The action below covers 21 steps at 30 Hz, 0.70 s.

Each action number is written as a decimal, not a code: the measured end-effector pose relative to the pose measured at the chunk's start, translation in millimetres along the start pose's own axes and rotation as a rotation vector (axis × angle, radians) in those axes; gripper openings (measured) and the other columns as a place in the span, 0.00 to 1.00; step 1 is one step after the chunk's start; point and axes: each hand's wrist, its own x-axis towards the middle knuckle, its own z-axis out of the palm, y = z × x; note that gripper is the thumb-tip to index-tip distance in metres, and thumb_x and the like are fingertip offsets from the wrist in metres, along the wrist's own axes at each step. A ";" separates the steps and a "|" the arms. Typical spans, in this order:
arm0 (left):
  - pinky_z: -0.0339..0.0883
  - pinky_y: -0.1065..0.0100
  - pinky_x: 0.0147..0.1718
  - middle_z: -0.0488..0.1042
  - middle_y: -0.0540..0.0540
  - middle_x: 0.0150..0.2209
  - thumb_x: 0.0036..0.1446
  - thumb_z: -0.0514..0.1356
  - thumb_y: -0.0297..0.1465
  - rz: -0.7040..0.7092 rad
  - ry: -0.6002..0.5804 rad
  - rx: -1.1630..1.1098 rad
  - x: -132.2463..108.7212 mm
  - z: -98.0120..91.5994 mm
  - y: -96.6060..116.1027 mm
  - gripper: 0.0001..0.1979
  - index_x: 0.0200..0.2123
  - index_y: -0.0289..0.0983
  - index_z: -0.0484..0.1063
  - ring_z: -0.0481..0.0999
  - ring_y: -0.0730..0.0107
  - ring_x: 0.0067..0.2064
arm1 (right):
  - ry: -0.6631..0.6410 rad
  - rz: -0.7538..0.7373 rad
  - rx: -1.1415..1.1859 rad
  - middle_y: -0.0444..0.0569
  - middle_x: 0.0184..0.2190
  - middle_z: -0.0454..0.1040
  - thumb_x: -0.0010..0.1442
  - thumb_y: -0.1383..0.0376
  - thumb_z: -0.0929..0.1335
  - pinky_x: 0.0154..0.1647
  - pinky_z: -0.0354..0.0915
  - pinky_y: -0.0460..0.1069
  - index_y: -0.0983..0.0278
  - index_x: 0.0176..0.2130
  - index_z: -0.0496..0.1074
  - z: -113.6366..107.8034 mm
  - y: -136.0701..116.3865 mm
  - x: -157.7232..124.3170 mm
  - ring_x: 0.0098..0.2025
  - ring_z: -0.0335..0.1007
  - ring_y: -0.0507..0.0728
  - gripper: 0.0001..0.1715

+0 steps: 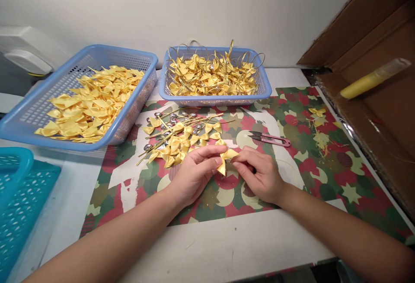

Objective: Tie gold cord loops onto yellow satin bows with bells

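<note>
Between my hands, above the patterned sheet, is a yellow ribbon bow (223,161). My left hand (202,168) pinches its left side between thumb and fingers. At the bow's right tip, my right hand (259,171) has thumb and forefinger pressed together; whether they grip the ribbon or a thin thread is too small to tell. Just beyond my left hand lies a pile of loose yellow bows (180,144), mixed with gold wire ties (155,146) and small silver bells (173,119). Pink-handled thread snips (270,138) lie beyond my right hand, blades to the left.
A blue basket of yellow bows (142,85) stands at the left. Another blue basket (215,99) at the back holds bows with gold ties. A teal basket (19,162) is at the left edge. Cardboard (372,27) walls the right, near thread scraps (321,141).
</note>
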 end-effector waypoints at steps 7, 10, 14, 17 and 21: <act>0.69 0.75 0.31 0.79 0.49 0.31 0.40 0.72 0.28 0.007 -0.017 -0.006 0.7 -1.3 -1.7 0.10 0.31 0.39 0.82 0.74 0.76 0.32 | -0.005 -0.011 0.004 0.42 0.22 0.64 0.63 0.75 0.61 0.27 0.58 0.46 0.62 0.32 0.65 0.4 -0.1 -0.1 0.27 0.59 0.51 0.10; 0.69 0.76 0.30 0.79 0.49 0.31 0.39 0.72 0.28 0.010 -0.005 -0.002 1.5 -1.7 -2.5 0.11 0.31 0.39 0.82 0.74 0.76 0.31 | -0.006 -0.009 0.007 0.42 0.22 0.63 0.63 0.75 0.62 0.27 0.58 0.46 0.62 0.32 0.65 0.5 0.2 -0.4 0.27 0.59 0.51 0.10; 0.70 0.76 0.30 0.79 0.49 0.31 0.39 0.72 0.28 0.008 -0.002 0.007 2.4 -2.2 -2.2 0.11 0.31 0.39 0.82 0.73 0.77 0.30 | -0.017 -0.006 0.014 0.42 0.22 0.63 0.62 0.75 0.62 0.28 0.58 0.46 0.62 0.33 0.66 -0.1 0.8 -1.0 0.27 0.59 0.51 0.10; 0.70 0.76 0.30 0.79 0.49 0.31 0.39 0.73 0.28 0.005 -0.011 0.013 1.8 -2.8 -1.9 0.11 0.31 0.39 0.82 0.74 0.77 0.31 | -0.028 -0.003 0.010 0.42 0.22 0.63 0.62 0.75 0.62 0.27 0.58 0.46 0.62 0.32 0.66 -0.7 1.2 -0.4 0.27 0.59 0.51 0.10; 0.70 0.76 0.30 0.80 0.49 0.31 0.38 0.73 0.29 -0.001 -0.018 0.015 0.5 -3.3 -2.1 0.11 0.30 0.39 0.82 0.74 0.77 0.31 | -0.047 0.007 0.022 0.42 0.22 0.63 0.62 0.76 0.63 0.27 0.57 0.45 0.63 0.32 0.66 -1.8 1.5 0.8 0.27 0.58 0.50 0.10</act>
